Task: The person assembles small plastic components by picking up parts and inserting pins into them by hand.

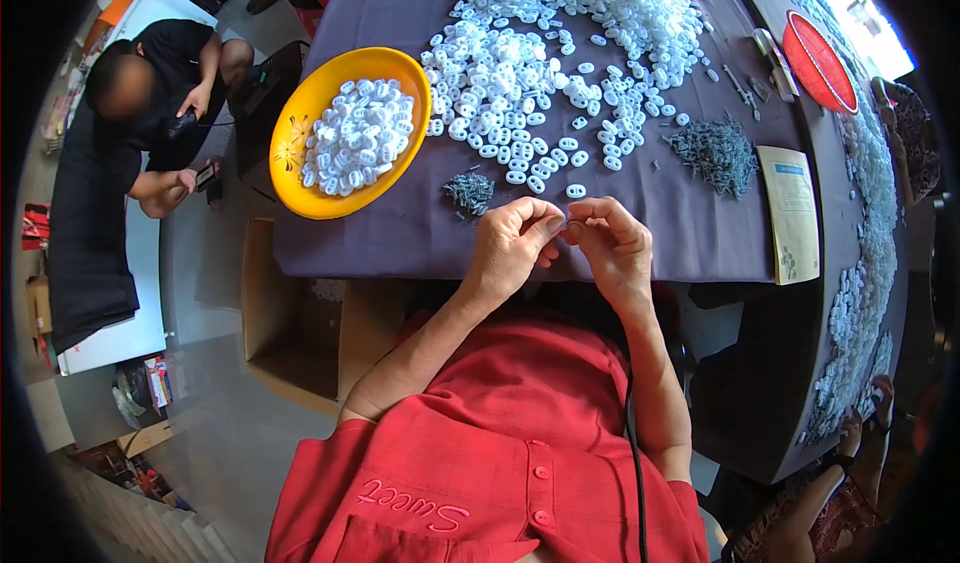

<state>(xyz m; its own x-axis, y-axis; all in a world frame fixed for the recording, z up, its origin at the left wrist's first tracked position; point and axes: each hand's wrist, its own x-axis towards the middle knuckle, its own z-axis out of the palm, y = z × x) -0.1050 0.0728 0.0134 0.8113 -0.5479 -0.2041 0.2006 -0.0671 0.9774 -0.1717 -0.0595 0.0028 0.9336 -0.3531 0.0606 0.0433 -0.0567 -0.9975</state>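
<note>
Pinching near the front edge of the bench (700, 238) in the head view, left hand (507, 248) and right hand (616, 255) have grip fingertips together on a small piece (569, 218), mostly finger-hidden, unidentifiable, white two-hole pieces (500, 88) just beyond, cut off up top.

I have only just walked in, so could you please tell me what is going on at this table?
A person in a red shirt holds the left hand and right hand together by the table's near edge, fingertips meeting around a small item, too hidden to identify. Beyond lie many loose white two-holed pieces, with a smaller grey pile and a larger grey pile of tiny parts. To the left, a yellow bowl holds more white pieces.
</note>
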